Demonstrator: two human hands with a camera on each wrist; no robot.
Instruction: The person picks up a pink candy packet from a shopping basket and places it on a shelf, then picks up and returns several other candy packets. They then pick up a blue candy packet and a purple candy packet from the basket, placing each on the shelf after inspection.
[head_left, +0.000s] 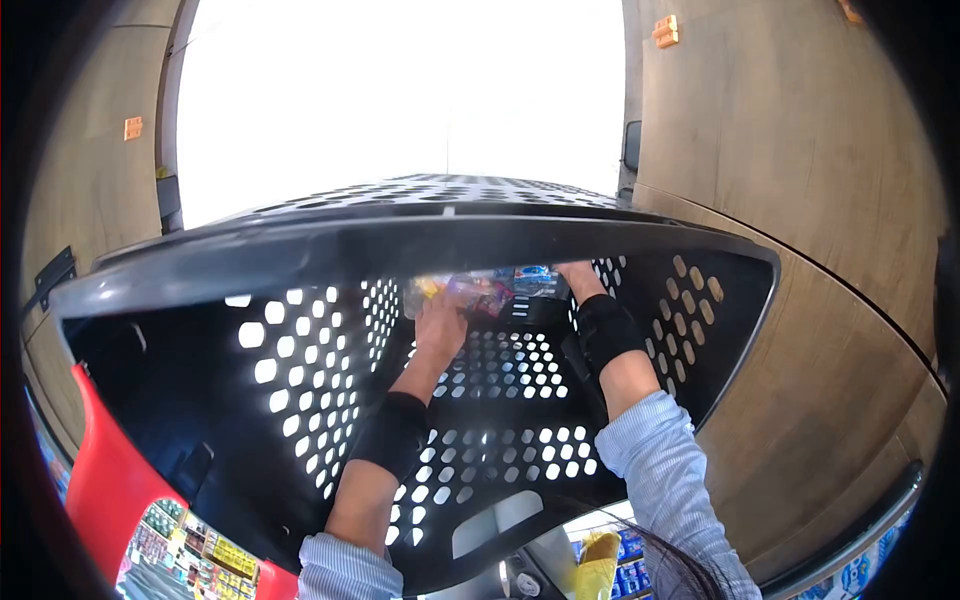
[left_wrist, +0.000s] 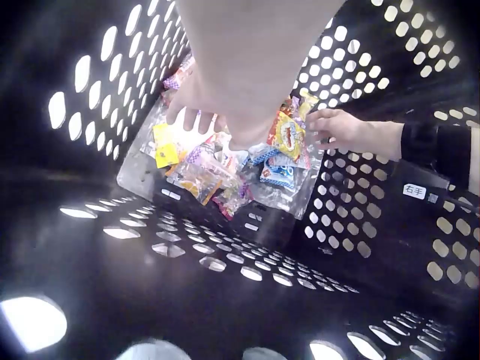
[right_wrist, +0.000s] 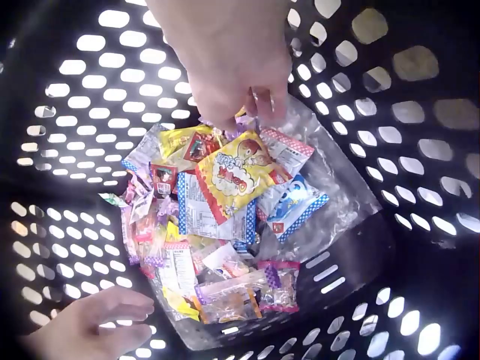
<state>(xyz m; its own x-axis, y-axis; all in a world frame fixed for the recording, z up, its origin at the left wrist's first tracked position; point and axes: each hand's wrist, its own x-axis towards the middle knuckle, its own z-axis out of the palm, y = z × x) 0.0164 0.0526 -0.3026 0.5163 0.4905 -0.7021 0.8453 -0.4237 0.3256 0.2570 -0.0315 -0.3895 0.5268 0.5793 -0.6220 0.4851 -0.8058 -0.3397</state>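
Several small wrapped snack packets lie in a heap on clear plastic (right_wrist: 341, 199) at the far end of a deep black basket (head_left: 400, 240). My right hand (right_wrist: 240, 71) reaches down at the heap's upper edge, fingers bent, right beside a yellow snack packet (right_wrist: 234, 176). I cannot tell whether those fingers pinch a wrapper. A blue-and-white packet (right_wrist: 292, 208) lies next to the yellow one. My left hand (head_left: 440, 328) is at the heap's other side; in the right wrist view that hand (right_wrist: 97, 322) has loosely spread fingers, apart from the wrappers, holding nothing.
Perforated basket walls (head_left: 300, 370) surround both forearms, and the thick rim crosses above them. A red plastic part (head_left: 105, 450) is at the left. Wooden panels (head_left: 790, 150) flank the basket. Behind me, a yellow package (head_left: 597, 565) and stocked shelves (head_left: 215, 555) show at the bottom.
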